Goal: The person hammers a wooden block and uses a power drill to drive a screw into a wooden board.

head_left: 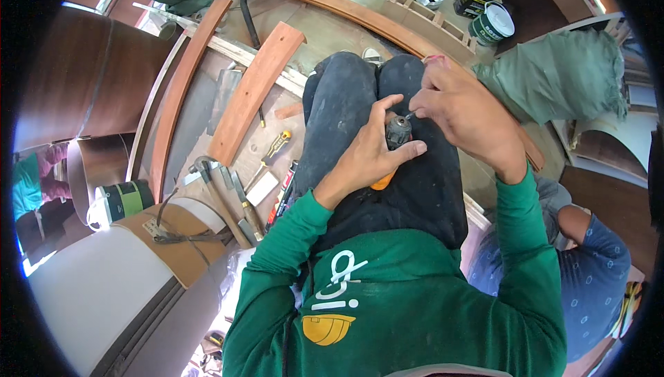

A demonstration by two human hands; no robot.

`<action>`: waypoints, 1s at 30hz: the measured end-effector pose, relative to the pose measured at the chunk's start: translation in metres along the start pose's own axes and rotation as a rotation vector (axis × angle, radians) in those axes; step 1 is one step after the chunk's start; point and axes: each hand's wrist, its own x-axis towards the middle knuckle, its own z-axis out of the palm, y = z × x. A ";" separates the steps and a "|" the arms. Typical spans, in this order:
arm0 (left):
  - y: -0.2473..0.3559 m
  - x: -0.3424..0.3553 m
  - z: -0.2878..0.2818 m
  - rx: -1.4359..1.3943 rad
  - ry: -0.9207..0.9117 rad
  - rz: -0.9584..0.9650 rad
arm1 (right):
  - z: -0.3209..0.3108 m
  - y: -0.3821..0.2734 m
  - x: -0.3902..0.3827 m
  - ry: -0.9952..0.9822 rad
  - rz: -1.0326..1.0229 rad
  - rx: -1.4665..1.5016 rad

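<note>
Seated person in green long sleeves, dark trousers, knees drawn up; the work sits on the lap. Left hand (pixel 370 155) wraps the front of a drill (pixel 395 140), fingers (pixel 408 150) curled snug around its dark chuck, thumb up along the near side. An orange bit of the drill body shows under the palm, low and toward the person. Long axis of the drill runs from that orange part up and slightly right, nose pointing away from the body toward the right hand (pixel 465 117). Right hand's fingers are pinched narrow on a small metal bit (pixel 411 115) at the chuck's mouth; the bit is thin and mostly hidden, so its seating in the chuck cannot be told. The two hands are touching or very nearly so over the right thigh. On the floor to the person's left: a short reddish wooden board (pixel 252 93) lying diagonally, a yellow-handled screwdriver (pixel 274 149) beside it, a hammer (pixel 216 194) and chisels near a roll of green tape (pixel 124 200). A long curved wooden strip (pixel 325 2) arcs across beyond the knees, with a green-and-white paint can (pixel 491 24) past it. Another person in a blue patterned shirt (pixel 595 273) crouches at the lower right.
</note>
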 end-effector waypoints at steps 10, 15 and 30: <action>-0.008 -0.001 0.000 0.103 0.056 0.131 | -0.006 -0.024 0.027 -0.195 -0.063 -0.019; 0.001 -0.005 0.001 -0.024 0.078 0.023 | 0.010 -0.008 0.004 0.079 0.235 0.486; 0.147 0.028 -0.061 -0.029 0.410 0.502 | 0.081 0.005 0.041 0.535 -0.187 -0.078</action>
